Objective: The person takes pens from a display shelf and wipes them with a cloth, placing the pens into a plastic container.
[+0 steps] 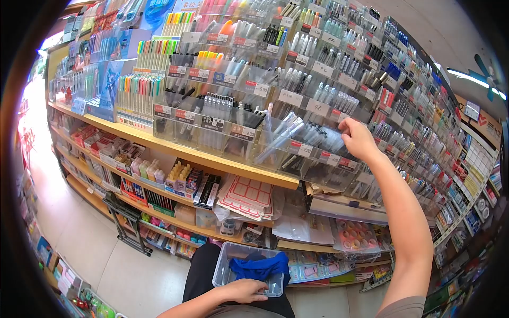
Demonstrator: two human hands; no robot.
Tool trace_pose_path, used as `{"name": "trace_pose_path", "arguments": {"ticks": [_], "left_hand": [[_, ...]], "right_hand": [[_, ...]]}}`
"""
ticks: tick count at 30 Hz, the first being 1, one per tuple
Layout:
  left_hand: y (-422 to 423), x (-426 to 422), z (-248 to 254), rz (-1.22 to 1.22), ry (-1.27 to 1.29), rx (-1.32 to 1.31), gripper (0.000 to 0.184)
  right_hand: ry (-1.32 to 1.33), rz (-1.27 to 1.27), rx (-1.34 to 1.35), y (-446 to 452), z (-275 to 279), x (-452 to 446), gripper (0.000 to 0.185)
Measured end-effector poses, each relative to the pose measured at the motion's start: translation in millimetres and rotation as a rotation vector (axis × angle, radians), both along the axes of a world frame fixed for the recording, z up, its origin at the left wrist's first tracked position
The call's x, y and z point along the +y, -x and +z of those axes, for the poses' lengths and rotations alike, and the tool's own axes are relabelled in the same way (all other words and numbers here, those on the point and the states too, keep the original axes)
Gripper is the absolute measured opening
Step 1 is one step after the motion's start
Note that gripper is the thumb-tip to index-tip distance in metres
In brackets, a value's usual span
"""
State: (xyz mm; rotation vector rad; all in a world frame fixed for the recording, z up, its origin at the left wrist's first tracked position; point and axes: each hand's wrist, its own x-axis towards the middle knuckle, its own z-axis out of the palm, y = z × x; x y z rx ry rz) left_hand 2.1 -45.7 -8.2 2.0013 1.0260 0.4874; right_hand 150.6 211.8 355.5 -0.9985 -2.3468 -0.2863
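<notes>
My right hand (pixel 354 137) is raised at the clear pen rack (pixel 265 90), its fingers curled at the edge of a lower compartment holding dark and clear pens (pixel 323 137). Whether something is pinched in it is too small to tell. Down at my lap, my left hand (pixel 248 290) lies over the near edge of a clear plastic bin (pixel 220 262), its fingers bent over the rim. A crumpled blue cloth (pixel 260 266) sits inside the bin, just beyond those fingers.
A wooden shelf edge (pixel 212 161) runs under the rack. Below it are boxes, glue bottles and red-framed label sheets (pixel 246 196). A black folding stand (pixel 127 225) is at the lower left on the tiled floor. More stocked shelves (pixel 474 180) stand at the right.
</notes>
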Motion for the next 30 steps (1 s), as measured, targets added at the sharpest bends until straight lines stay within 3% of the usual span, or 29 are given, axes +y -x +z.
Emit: {"name": "trace_pose_path", "arguments": {"ticks": [5, 15, 24, 30], "left_hand": [[0.2, -0.1, 1.9, 0.005, -0.003, -0.007, 0.048], [-0.8, -2.0, 11.1, -0.002, 0.001, 0.004, 0.047], [-1.5, -1.5, 4.7, -0.002, 0.008, -0.006, 0.047], [-2.4, -1.7, 5.3, 0.001, -0.009, 0.001, 0.046]], "right_hand": [[-0.224, -0.043, -0.146, 7.9, -6.1, 5.6, 0.016], [-0.019, -0.267, -0.166, 47.4, -6.6, -15.1, 0.034], [0.017, -0.014, 0.051, 35.2, -22.9, -8.0, 0.023], [0.007, -0.036, 0.008, 35.9, -19.6, -14.0, 0.022]]}}
